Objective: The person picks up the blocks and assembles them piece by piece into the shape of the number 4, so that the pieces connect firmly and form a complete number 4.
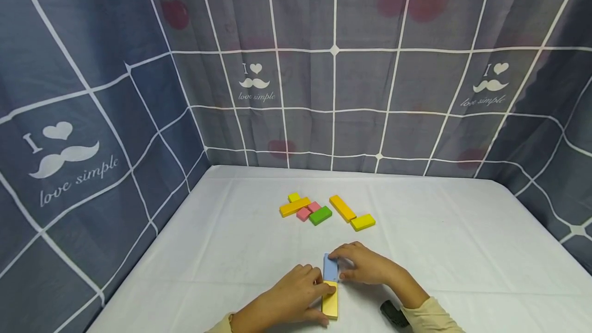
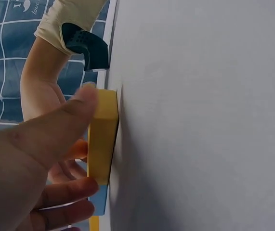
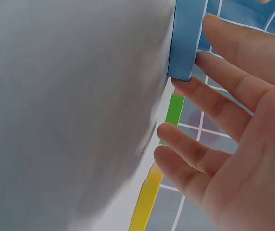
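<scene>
Two flat blocks lie end to end near the front of the table: a yellow block [image 1: 330, 304] nearer the person and a light blue block [image 1: 330, 269] beyond it. My left hand [image 1: 296, 294] grips the yellow block, its thumb at the near end and a fingertip on top close to the joint. In the left wrist view, the thumb [image 2: 86, 98] and other fingers sit around the yellow block [image 2: 102, 139]. My right hand [image 1: 367, 264] touches the blue block's far end with loosely extended fingers, thumb beside its right side. Fingertips [image 3: 181, 83] meet its end in the right wrist view.
Farther back lie orange-yellow blocks [image 1: 342, 208], smaller yellow blocks [image 1: 363, 222], pink blocks [image 1: 303, 214] and a green block [image 1: 320, 215]. A dark device [image 1: 394, 314] sits at the right cuff. Checked curtains [image 1: 305, 81] rise behind the white table [image 1: 222, 251].
</scene>
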Demonstrator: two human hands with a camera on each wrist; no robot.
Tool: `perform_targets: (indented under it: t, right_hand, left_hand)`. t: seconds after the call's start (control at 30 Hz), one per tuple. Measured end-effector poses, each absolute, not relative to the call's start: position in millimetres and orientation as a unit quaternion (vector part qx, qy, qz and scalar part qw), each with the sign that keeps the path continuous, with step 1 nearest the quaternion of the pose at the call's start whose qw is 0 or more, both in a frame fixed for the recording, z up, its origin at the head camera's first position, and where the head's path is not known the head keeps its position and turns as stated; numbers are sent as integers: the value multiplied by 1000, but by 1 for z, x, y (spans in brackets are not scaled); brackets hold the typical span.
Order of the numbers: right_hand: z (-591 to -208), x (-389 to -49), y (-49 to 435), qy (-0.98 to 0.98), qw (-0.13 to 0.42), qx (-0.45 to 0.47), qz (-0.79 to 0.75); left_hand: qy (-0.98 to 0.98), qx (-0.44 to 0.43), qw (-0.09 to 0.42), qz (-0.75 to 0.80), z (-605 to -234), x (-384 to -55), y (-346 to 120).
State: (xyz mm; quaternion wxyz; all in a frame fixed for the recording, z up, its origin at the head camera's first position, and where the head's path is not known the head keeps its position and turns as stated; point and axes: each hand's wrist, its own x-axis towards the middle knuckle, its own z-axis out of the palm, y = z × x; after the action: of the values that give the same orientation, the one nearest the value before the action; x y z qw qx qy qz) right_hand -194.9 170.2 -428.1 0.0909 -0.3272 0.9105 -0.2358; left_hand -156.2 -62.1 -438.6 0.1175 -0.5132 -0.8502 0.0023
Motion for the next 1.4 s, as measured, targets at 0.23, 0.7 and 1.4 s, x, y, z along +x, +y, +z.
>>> perform_targets:
  t: [0.23,0.7,1.4]
  right_hand:
    - [-426,-199,170,895,64,-374,-235]
    - [-420,-198,167,901,92,-364,-216]
    - [-429,-189,168,899,122,-336,-253]
  left_hand:
    - [-845,-513,152,-10,-438,-158,-65]
    - [-842,-531,86,-31,-442,-155,-72]
    - [-803,-589,87,28,-441,-150,-69]
